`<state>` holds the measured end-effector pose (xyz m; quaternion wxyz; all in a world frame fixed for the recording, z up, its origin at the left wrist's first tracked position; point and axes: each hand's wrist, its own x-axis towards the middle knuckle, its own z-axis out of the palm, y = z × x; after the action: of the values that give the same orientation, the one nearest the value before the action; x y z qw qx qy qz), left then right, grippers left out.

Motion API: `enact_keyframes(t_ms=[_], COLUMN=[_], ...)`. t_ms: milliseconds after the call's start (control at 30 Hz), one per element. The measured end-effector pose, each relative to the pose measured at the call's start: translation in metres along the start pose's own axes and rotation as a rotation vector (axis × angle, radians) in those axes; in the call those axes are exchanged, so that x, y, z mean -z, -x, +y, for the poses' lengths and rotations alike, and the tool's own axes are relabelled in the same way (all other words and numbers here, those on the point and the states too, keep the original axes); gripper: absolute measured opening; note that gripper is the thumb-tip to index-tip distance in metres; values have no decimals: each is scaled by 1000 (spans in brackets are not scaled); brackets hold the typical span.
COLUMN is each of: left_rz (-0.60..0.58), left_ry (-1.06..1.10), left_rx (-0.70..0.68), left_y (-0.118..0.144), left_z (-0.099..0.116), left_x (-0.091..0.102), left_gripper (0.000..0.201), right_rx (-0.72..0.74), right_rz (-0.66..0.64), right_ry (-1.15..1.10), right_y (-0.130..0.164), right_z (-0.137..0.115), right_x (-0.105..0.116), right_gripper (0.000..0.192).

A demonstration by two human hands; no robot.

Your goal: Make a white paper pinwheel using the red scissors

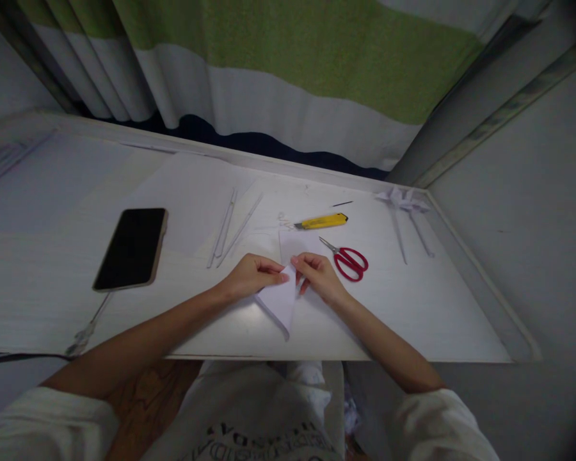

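A folded piece of white paper (279, 302), roughly triangular with one point toward me, is held just above the desk's front part. My left hand (256, 275) pinches its upper left side, thumb on top. At the paper's top corner, my right hand (317, 274) grips with thumb and fingertips, close beside the left fingers. Behind both hands a flat white paper sheet (297, 242) lies on the desk. Red-handled scissors (349, 262) rest just right of my right hand, tips pointing left. Beyond them lies a yellow utility knife (322, 221).
On the left lies a black phone (132, 248) with a cable (98, 310). Thin rolled paper sticks (225, 224) lie left of centre. Paper flowers on stems (403, 200) stand out at far right. A small dark thin piece (342, 203) lies behind the knife. A curtain (278, 57) hangs behind the desk.
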<state>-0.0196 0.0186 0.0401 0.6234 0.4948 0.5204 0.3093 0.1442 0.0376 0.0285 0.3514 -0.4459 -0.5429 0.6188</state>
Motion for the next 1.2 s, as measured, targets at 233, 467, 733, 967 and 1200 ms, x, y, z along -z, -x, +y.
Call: enact_keyframes(t_ms=[233,467,733,967,1200], left_rz=[15,25,18,50,80], left_ry=[9,17,35,55,48], left_rx=[4,2,-2,-10,-28], left_y=[-2,-2,-3,-4,-3], left_z=[-2,-3,-4,-1,0], left_x=[0,1,1,4,4], left_gripper=[15,16,17,14,10], right_rx=[24,-26,20,-3,-12], right_rz=[35,-71,-49,-158,-175], right_ry=[22,87,145,190,204], right_y=[1,1,4,3,4], right_z=[1,-1,-2,1,3], right_x=[-3,-2,-2,-2,-4], right_gripper=[30,33,33,38,44])
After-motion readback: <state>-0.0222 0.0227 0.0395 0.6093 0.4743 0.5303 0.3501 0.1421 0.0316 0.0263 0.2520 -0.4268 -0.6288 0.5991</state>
